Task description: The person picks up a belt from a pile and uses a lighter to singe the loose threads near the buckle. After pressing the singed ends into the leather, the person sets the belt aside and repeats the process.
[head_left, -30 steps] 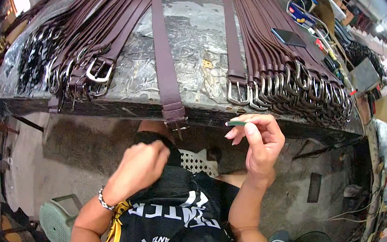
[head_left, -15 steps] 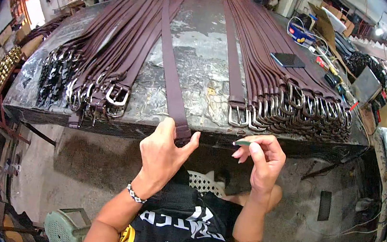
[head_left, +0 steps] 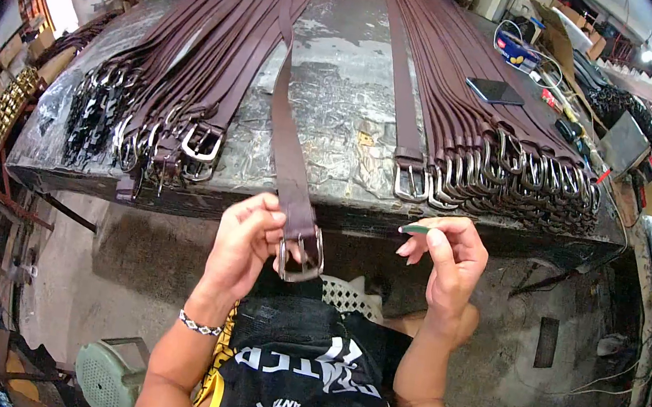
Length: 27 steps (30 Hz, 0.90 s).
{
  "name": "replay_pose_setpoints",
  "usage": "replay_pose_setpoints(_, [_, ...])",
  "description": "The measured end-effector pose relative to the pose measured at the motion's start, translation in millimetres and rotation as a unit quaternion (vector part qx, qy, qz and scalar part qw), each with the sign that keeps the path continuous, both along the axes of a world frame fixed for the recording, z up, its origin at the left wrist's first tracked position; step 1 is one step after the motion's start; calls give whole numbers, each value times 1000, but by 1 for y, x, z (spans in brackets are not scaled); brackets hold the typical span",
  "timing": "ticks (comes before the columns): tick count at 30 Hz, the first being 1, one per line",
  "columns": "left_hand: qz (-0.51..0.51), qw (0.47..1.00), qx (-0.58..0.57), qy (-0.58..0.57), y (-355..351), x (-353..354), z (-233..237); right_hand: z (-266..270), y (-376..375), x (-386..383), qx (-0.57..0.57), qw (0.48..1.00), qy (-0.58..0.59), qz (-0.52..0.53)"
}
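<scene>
My left hand [head_left: 242,244] is closed on a dark brown belt [head_left: 290,166] just above its buckle end. The belt's silver buckle [head_left: 301,259] hangs upright in front of the table's near edge, with some fingers behind it. From there the strap runs back over the table and twists near its far part. To the right, my right hand [head_left: 453,264] pinches a slim green stick-like tool [head_left: 418,229] with a pale tip pointing left, apart from the belt.
Brown belts [head_left: 238,54] lie in a row on the table [head_left: 337,50] at left, and another pile of belts [head_left: 467,115] lies at right, buckles at the front edge. A phone [head_left: 494,92] rests on the right pile. A green stool [head_left: 109,376] stands at lower left.
My left hand has turned over and lifted the belt's end toward me, so its buckle now shows and the strap has twisted. My right hand keeps the green tool almost in place.
</scene>
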State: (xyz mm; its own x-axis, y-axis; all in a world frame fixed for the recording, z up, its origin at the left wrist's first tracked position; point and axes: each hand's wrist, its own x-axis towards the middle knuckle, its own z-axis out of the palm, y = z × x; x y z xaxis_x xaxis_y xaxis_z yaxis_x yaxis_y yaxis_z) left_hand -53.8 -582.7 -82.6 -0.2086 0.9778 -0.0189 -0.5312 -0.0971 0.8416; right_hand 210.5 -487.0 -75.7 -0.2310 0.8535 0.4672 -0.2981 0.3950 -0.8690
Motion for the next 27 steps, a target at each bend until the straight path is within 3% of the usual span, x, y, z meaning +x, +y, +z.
replay_pose_setpoints(2, [-42,998,-37,17,-11,-3,-11,1,-2,-2,-8,1000,15,11])
replay_pose_setpoints(12, [76,975,-41,202,-18,-5,-23,-6,0,-13,6,1000,-12,15])
replay_pose_setpoints(17, [43,966,-26,253,-17,-3,-30,-10,-2,-18,6,1000,-23,13])
replay_pose_setpoints(27, [40,992,-17,115,-6,4,-2,-7,-5,-16,-14,999,9,44])
